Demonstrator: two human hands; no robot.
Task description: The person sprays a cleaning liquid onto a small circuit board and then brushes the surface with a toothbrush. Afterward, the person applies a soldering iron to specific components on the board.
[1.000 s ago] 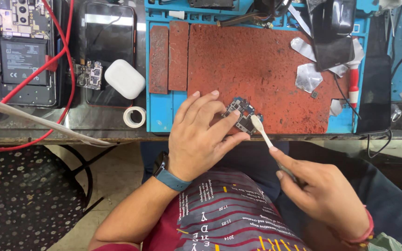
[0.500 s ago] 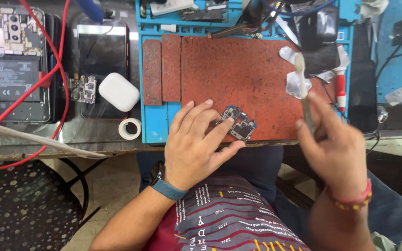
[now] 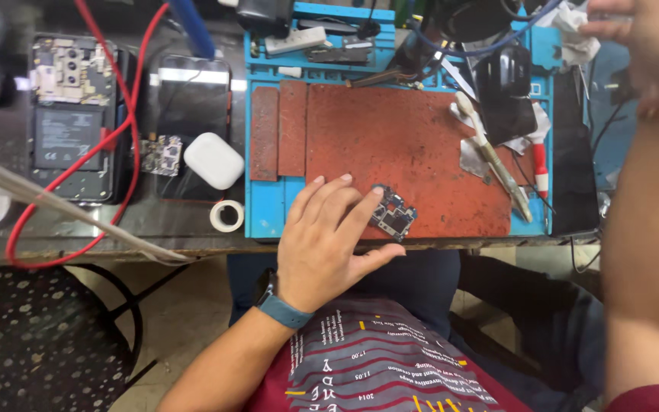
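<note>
The brush (image 3: 493, 156) is now laid down on the red mat (image 3: 390, 137); the right hand (image 3: 634, 30) is lifted away, its grip unreadable. The circuit board (image 3: 393, 214) is pinned by spread left hand (image 3: 326, 240) fingers.

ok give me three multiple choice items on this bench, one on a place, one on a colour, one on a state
1. Where does the small dark circuit board lie?
A. on the red mat
B. on the opened phone
C. on the floor

2. What colour is the watch band on the left wrist?
A. yellow
B. blue
C. white

3. What is the left hand doing?
A. gripping the toothbrush
B. lifting the white case
C. resting fingertips on the board

Answers: 1 A, the board sits near the front edge of the red work mat. 2 B, the band is plainly blue. 3 C, the fingers lie flat, touching the board's edge.
</note>
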